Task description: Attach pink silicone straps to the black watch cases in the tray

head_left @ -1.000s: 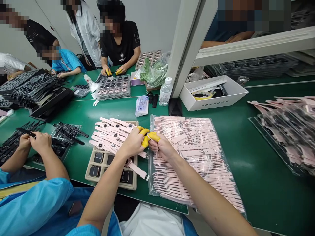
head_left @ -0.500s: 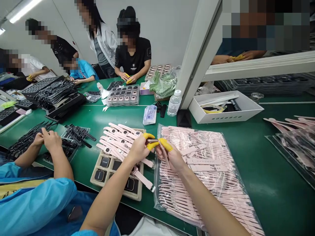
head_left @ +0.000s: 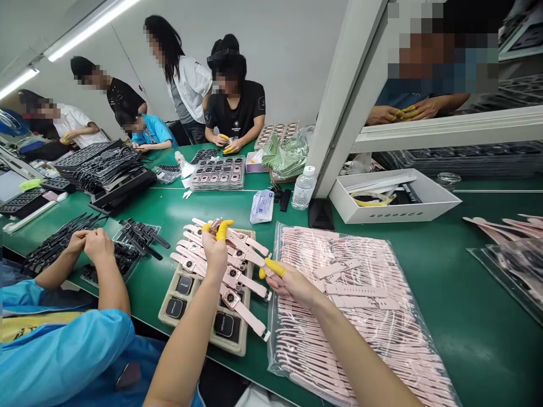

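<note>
My left hand, with yellow finger cots on its fingertips, pinches the case end of a smartwatch with a pink strap. The free end of that strap runs to my right hand, whose cot-covered fingers are closed on it. Under and beside my left hand, several pink-strapped watches lie in a row across a beige compartment tray. Black square watch faces sit in the tray's compartments. Right of the tray, a clear bag of pink straps lies flat, with a few loose straps on top.
A co-worker's hands handle black straps at left. Behind are a tissue pack, a bottle, a white box and a frame post. More pink straps lie far right. Other people work across the table.
My left hand has moved left and up over the row of watches, turning upright. The strap, bunched between both hands before, is now stretched between them. My right hand has dropped slightly.
</note>
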The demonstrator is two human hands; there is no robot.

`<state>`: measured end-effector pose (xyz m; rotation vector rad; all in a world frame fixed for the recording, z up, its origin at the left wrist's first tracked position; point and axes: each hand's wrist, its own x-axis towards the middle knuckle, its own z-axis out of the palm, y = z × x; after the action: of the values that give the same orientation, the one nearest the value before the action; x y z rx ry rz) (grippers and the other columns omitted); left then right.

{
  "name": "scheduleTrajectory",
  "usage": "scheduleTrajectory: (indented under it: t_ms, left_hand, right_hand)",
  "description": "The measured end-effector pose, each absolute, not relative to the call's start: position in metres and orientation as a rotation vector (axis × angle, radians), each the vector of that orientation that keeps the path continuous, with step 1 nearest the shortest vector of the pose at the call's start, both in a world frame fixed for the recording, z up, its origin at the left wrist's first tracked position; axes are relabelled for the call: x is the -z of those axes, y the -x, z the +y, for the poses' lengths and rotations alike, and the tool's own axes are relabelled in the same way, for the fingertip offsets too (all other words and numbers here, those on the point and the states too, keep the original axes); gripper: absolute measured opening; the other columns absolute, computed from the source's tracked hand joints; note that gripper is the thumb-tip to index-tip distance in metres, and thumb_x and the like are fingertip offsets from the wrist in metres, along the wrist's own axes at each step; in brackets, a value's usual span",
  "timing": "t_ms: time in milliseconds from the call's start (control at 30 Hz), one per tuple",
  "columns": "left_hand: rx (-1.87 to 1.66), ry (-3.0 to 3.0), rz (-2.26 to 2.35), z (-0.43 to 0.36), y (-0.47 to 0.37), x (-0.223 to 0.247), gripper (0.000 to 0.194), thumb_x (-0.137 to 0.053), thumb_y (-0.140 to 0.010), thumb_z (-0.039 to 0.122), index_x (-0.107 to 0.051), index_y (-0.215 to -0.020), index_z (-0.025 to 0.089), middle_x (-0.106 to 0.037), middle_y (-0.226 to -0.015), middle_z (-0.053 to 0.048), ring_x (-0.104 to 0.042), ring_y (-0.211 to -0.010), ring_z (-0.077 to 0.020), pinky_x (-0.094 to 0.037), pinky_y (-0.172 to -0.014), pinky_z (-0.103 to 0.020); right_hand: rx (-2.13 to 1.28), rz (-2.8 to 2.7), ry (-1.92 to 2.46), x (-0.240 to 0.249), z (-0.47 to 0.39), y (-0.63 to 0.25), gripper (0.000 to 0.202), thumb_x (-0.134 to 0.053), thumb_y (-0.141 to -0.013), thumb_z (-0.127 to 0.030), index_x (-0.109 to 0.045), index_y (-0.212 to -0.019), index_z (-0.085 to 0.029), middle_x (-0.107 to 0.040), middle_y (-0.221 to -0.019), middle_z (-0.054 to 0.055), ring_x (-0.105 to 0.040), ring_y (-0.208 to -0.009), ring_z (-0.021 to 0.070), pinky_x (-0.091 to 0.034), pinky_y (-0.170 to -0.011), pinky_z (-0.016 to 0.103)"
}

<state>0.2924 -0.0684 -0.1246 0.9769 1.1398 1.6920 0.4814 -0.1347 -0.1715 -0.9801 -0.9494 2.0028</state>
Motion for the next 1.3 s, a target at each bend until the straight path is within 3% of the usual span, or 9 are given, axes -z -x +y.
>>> scheduleTrajectory:
  t_ms: [167, 267, 333, 433, 567, 1033, 1300]
  left_hand:
    - [-1.375, -1.111, 1.143, -0.072, -0.299, 0.141, 0.045, -0.075, -0.088, 0.047, -0.054, -0.116, 0.019, -0.075, -0.109, -0.009, -0.068, -0.064, -0.0132, -0.056, -0.054, -0.025]
    - [-1.093, -1.418, 1.095, -0.08, -0.309, 0.152, 0.033, -0.062, -0.097, 0.036, -0.059, -0.125, 0.017, -0.074, -0.12, -0.014, -0.075, -0.092, -0.0213, -0.063, -0.077, -0.035]
    - [-0.979, -1.719, 1.072, -0.084, -0.312, 0.157, 0.032, -0.056, -0.098, 0.025, -0.063, -0.128, 0.018, -0.072, -0.127, -0.014, -0.071, -0.113, -0.0251, -0.059, -0.1, -0.044]
    - [-0.88, -2.094, 0.995, -0.088, -0.313, 0.158, 0.044, -0.05, -0.092, 0.01, -0.063, -0.134, 0.02, -0.067, -0.135, -0.013, -0.062, -0.128, -0.0268, -0.05, -0.114, -0.05]
    - [-0.763, -2.296, 0.92, -0.09, -0.31, 0.156, 0.067, -0.044, -0.082, 0.0, -0.058, -0.144, 0.023, -0.061, -0.137, -0.012, -0.06, -0.129, -0.0262, -0.052, -0.113, -0.047]
    - [-0.77, -2.258, 0.93, -0.094, -0.314, 0.154, 0.059, -0.043, -0.087, 0.004, -0.058, -0.141, 0.02, -0.058, -0.132, -0.013, -0.058, -0.127, -0.0266, -0.051, -0.113, -0.045]
    - [-0.651, -2.257, 0.912, -0.097, -0.316, 0.14, 0.047, -0.038, -0.104, 0.028, -0.052, -0.147, 0.017, -0.057, -0.126, -0.014, -0.06, -0.121, -0.0269, -0.051, -0.112, -0.045]
  right_hand:
    - [-1.792, -0.847, 0.953, 0.17, -0.133, -0.481, 0.051, -0.077, -0.079, -0.066, -0.054, -0.082, -0.02, -0.052, -0.06, -0.006, -0.034, -0.043, 0.0053, -0.023, -0.041, 0.02]
    - [-1.636, -0.839, 0.972, 0.166, -0.132, -0.48, 0.051, -0.078, -0.079, -0.065, -0.052, -0.081, -0.021, -0.059, -0.064, -0.004, -0.039, -0.043, 0.0065, -0.028, -0.041, 0.022]
    - [-1.598, -0.836, 0.956, 0.164, -0.133, -0.48, 0.05, -0.079, -0.078, -0.064, -0.053, -0.083, -0.022, -0.06, -0.063, -0.004, -0.04, -0.043, 0.0069, -0.03, -0.042, 0.022]
    - [-1.67, -0.863, 0.913, 0.164, -0.134, -0.48, 0.048, -0.079, -0.079, -0.063, -0.055, -0.085, -0.022, -0.056, -0.058, -0.005, -0.037, -0.043, 0.0073, -0.027, -0.042, 0.022]
    - [-1.758, -0.898, 0.887, 0.17, -0.135, -0.482, 0.045, -0.078, -0.081, -0.061, -0.058, -0.084, -0.021, -0.052, -0.054, -0.005, -0.034, -0.043, 0.008, -0.025, -0.042, 0.023]
    - [-1.82, -0.683, 0.806, 0.165, -0.137, -0.478, 0.046, -0.083, -0.076, -0.055, -0.05, -0.075, -0.023, -0.042, -0.05, -0.008, -0.026, -0.041, 0.0066, -0.018, -0.041, 0.022]
    - [-1.768, -0.656, 0.816, 0.167, -0.136, -0.48, 0.049, -0.085, -0.075, -0.056, -0.049, -0.067, -0.022, -0.039, -0.048, -0.007, -0.023, -0.041, 0.0062, -0.018, -0.039, 0.022]
